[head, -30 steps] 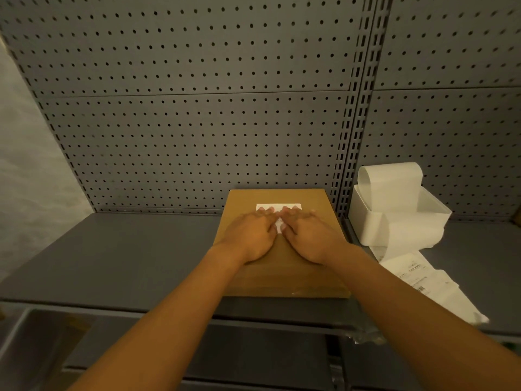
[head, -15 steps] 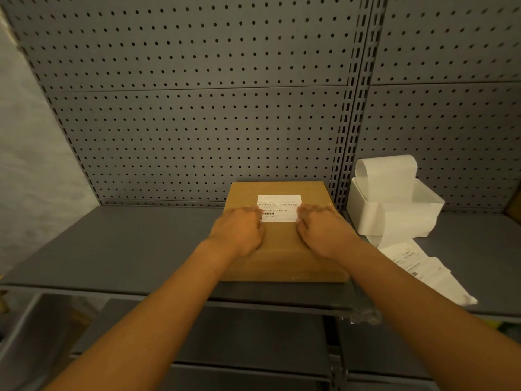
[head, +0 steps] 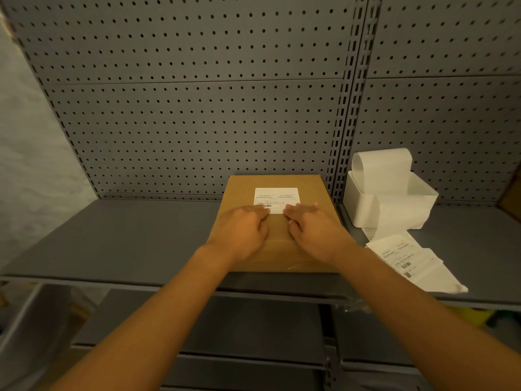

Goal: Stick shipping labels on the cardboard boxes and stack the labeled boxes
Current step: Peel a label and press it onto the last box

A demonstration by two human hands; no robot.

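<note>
1. While both hands lie on top of the one cardboard box [head: 277, 221], neither grasps anything: the left hand [head: 242, 230] and the right hand [head: 313, 230] rest palm down with fingers loosely bent, their tips on the lower edge of the shipping label [head: 276, 199].
2. Two sets of fingertips, one at each lower corner, press the label flat; judged from this pose, the step in hand is smoothing the adhesive down so that no edge lifts.
3. One label shows on the box, lying square on the far half of the lid, its upper part uncovered and its print readable as lines and a barcode.
4. One box is in view, standing on the grey shelf [head: 127, 238] with its far side near the pegboard back panel [head: 197, 122]; no stack of labelled boxes is visible.
5. One white tray [head: 363, 204] stands just beside the box on its right, probably kept within reach; a label strip [head: 408, 261] runs from it down onto the shelf.
6. At least two printed labels can be made out on that strip; the exact count cannot be told.
</note>
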